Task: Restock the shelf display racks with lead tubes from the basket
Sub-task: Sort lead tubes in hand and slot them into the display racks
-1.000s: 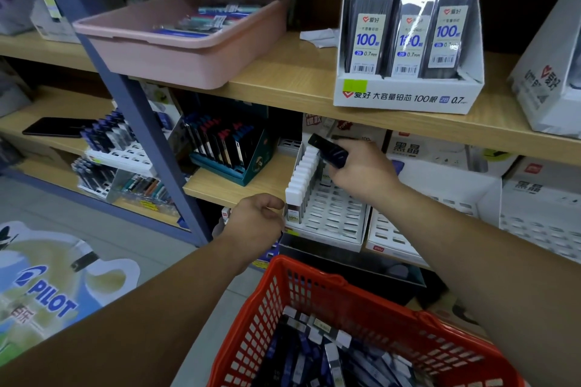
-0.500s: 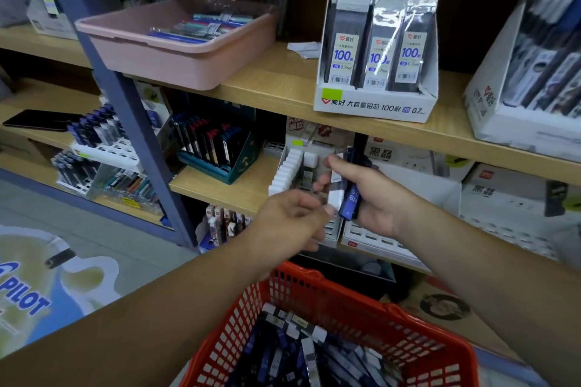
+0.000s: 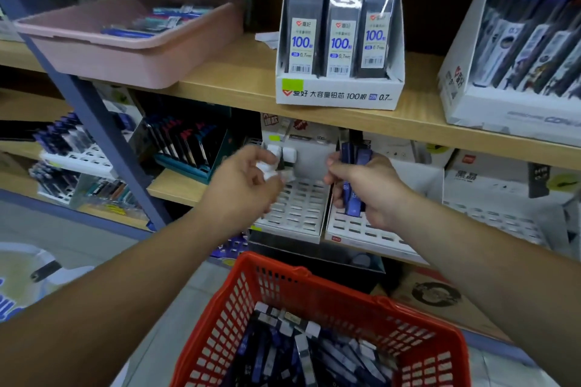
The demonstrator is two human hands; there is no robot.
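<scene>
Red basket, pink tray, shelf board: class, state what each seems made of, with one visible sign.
Red basket: probably moulded plastic, slightly glossy; open gridded walls.
Pink tray: apparently matte plastic; smooth one-piece walls, rounded rim.
Shelf board: wood or wood-look laminate, satin; pale grain, cannot tell which.

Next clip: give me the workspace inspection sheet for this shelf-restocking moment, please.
Surface: wooden shelf, two tiers visible.
Job's things: red basket below, holding many lead tubes; white rack with many empty slots.
Clutter: pink tray and 100-lead box on the upper tier.
Hands: right hand has its grip on a bundle of blue tubes; left hand curled by white caps, grip blurred.
Cables: nothing seen.
Surroundings: blue post at left, floor below.
</scene>
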